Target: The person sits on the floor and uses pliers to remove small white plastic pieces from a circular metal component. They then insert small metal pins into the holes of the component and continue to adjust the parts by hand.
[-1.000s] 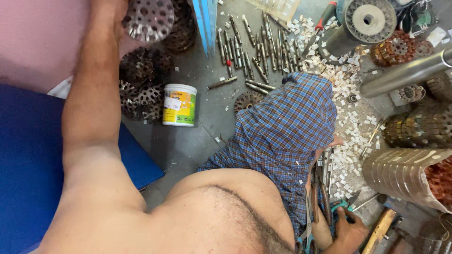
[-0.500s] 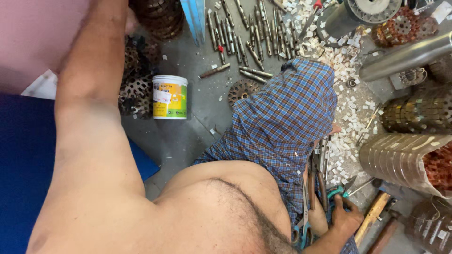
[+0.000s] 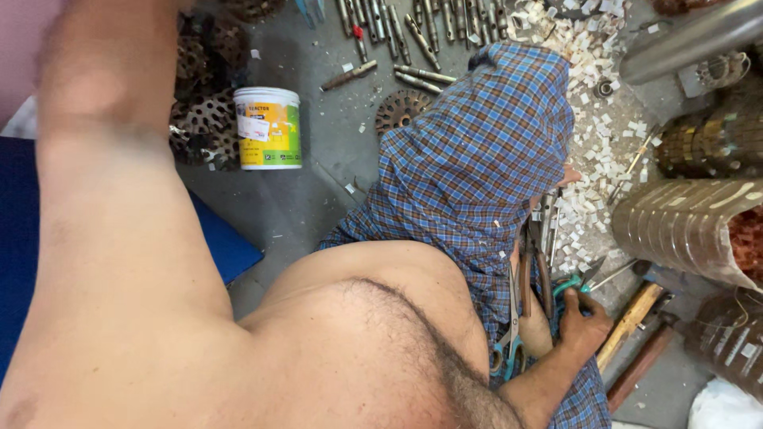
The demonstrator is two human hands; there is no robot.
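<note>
My left arm (image 3: 111, 199) stretches up the left side, and its hand is cut off by the top edge. My right hand (image 3: 584, 322) rests low by my right leg, which is covered by a blue checked cloth (image 3: 477, 159). Its fingers are closed around the teal handle of a pair of scissors (image 3: 574, 284) whose blades point up and right. Pliers (image 3: 531, 270) and a second pair of scissors (image 3: 509, 345) lie along the cloth just left of that hand.
A white and green tub (image 3: 268, 127) stands on the grey floor beside perforated metal discs (image 3: 203, 123). Several metal rods (image 3: 413, 32) lie at the top, white chips (image 3: 588, 87) to the right. Wooden-handled hammers (image 3: 636, 318), ribbed cylinders (image 3: 683, 222) and a blue mat (image 3: 16, 254) surround me.
The view has tilted down, so the tub and rods sit higher in frame. My left hand has passed out of the top edge. My right hand shows more fully on the scissors.
</note>
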